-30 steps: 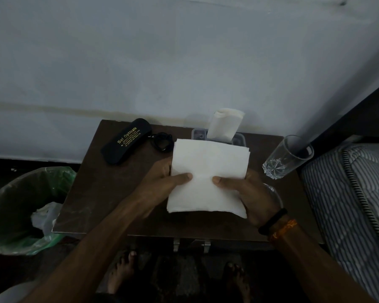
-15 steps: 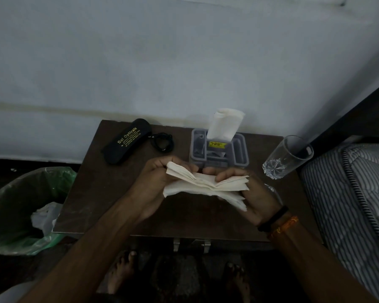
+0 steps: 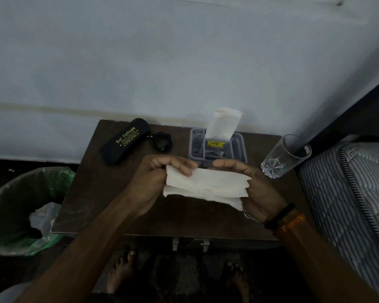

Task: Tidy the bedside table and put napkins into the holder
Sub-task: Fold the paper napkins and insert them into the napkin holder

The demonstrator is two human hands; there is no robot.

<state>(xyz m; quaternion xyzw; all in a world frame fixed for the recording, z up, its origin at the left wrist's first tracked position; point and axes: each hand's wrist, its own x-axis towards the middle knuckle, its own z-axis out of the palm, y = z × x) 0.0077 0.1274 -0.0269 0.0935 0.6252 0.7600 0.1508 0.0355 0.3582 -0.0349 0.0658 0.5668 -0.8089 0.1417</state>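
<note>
Both hands are holding a stack of white paper napkins above the front half of the dark brown bedside worktop. The left hand is gripping the stack's left end, fingers curled over its top edge and thumb beneath. The right hand is cupping the right end from behind and below, fingers bent over the upper edge. The stack is lying roughly flat and folded, its loose layers fanning out at the lower right corner.

Just behind the hands, a grey plastic napkin holder is standing near the rear edge of the worktop, bearing a yellow price sticker. One folded white napkin is standing upright in it, rising well above the rim.

To the left of the holder, a black spectacle case printed "Sai Opticals" is lying diagonally at the rear left corner, with a coiled black cord just beside it. A clear drinking glass is standing at the right rear of the worktop, near the right hand.

A bin lined with a green bag is sitting on the floor left of the worktop. A striped mattress is lying to the right. Bare feet are showing on the floor below.
</note>
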